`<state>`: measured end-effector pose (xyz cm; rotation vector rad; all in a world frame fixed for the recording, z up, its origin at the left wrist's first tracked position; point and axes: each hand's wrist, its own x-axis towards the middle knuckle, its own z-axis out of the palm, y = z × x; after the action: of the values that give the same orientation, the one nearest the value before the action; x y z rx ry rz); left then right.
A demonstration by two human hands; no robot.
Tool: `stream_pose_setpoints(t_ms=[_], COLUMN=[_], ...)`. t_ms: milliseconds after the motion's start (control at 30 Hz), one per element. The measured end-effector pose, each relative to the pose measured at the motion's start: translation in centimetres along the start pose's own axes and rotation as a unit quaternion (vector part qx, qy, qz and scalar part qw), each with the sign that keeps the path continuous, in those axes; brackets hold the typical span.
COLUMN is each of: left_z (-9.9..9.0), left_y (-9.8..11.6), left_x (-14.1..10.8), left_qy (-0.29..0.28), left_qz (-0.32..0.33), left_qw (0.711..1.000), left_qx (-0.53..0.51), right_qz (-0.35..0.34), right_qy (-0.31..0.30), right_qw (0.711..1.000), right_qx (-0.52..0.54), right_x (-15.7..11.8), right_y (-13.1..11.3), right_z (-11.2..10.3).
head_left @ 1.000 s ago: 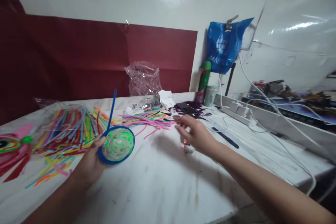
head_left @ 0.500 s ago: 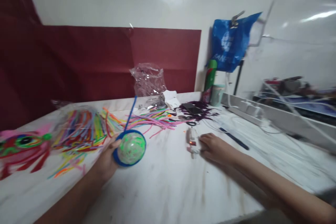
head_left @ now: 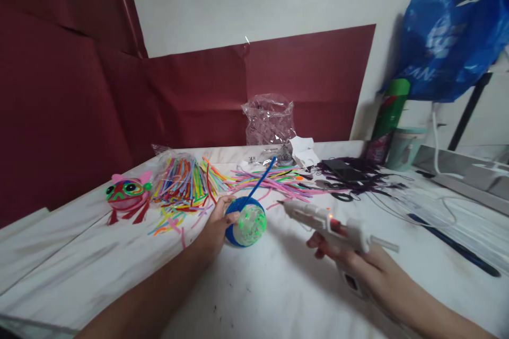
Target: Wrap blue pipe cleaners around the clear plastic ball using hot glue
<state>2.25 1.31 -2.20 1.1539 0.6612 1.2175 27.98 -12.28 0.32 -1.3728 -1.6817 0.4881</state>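
My left hand is closed around the edge of a clear ball with green marks on it. A blue pipe cleaner rings the ball, and its straight end sticks up to the right. In my right hand is a white hot glue gun, raised over the table with its nozzle pointing left towards the ball. An orange light glows on the gun's body, and a glue stick juts from its back. Nozzle and ball are apart.
Bundled colourful pipe cleaners lie at the back left, beside a pink frog-like craft figure. Behind are loose pipe cleaners, a clear plastic bag, scissors and a dark phone. A dark blue stick lies right.
My right hand has picked up the glue gun from the table and turned its nozzle leftward. The camera view has swung left. My left hand still holds the ball.
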Motion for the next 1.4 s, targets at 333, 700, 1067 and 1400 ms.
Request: stream_pose_setpoints(t_ms=[333, 700, 1067, 1400], left_z=[0.1, 0.3, 0.3, 0.1], left_y=[-0.6, -0.4, -0.3, -0.5], left_x=[0.0, -0.1, -0.2, -0.1], left_qy=[-0.018, -0.042, -0.051, -0.063], left_qz=[-0.002, -0.018, -0.019, -0.022], left_qw=[1.0, 0.997, 0.995, 0.994], left_qx=[0.023, 0.054, 0.08, 0.086], right_qz=[-0.132, -0.117, -0.108, -0.109], right_qy=[-0.045, -0.037, -0.038, -0.031], right_qw=[0.989, 0.992, 0.993, 0.994], right_qx=[0.054, 0.035, -0.004, -0.01], right_x=[0.7, 0.7, 0.3, 0.5], right_y=[-2.1, -2.5, -3.0, -3.2], right_z=[4.7, 4.5, 4.1, 4.2])
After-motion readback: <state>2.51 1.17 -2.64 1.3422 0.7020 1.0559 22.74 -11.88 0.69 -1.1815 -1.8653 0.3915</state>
